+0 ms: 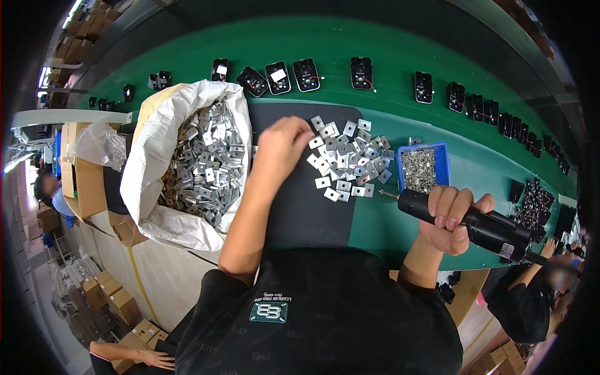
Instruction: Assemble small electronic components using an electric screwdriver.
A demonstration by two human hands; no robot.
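Observation:
My left hand (284,149) is over the dark grey mat (306,222), fingers curled together at the left edge of a loose pile of small square metal plates with holes (340,156). Whatever its fingertips may hold is hidden. My right hand (451,217) wraps round a black electric screwdriver (497,234), held nearly level with its bit pointing left. Just beyond the bit, a blue tray (442,164) holds many small silver screws (419,169). Left of my left arm, an open white woven sack (144,187) is full of bent metal pieces (212,162).
Black device housings (306,75) line the far side of the green bench (387,112), some with wires. A heap of small dark parts (534,203) lies at the right. Cardboard boxes (84,175) stand left of the sack. Another person (525,300) is at the right.

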